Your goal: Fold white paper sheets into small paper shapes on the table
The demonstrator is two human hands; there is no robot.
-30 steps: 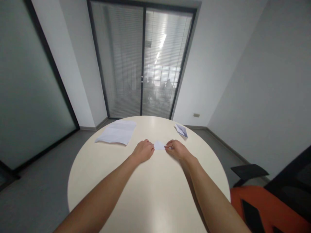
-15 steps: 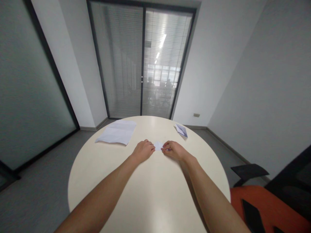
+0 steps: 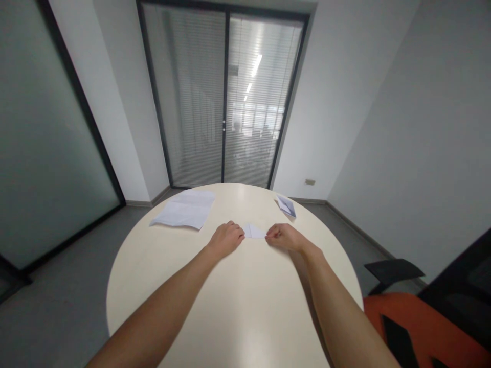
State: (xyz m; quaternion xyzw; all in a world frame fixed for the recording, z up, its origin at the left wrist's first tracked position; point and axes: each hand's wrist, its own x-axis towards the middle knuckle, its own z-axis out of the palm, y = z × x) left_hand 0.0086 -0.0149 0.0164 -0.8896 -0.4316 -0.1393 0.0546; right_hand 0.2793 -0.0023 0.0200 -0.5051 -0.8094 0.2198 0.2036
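Note:
A small folded piece of white paper (image 3: 253, 231), roughly triangular with a crease down it, lies flat on the table between my hands. My left hand (image 3: 227, 238) rests over its left end, fingers bent and pressed together, hiding that part. At the right corner, my right hand (image 3: 282, 237) pinches the folded paper between thumb and fingertips.
The round cream table (image 3: 230, 306) bears a large creased sheet of paper (image 3: 186, 209) at far left and another folded paper (image 3: 286, 206) at far right. An orange chair (image 3: 422, 327) with a black armrest (image 3: 395, 268) stands right of the table.
My right hand has slid a little to the right, to the paper's corner, and more of the folded paper shows. My left hand has stayed in place.

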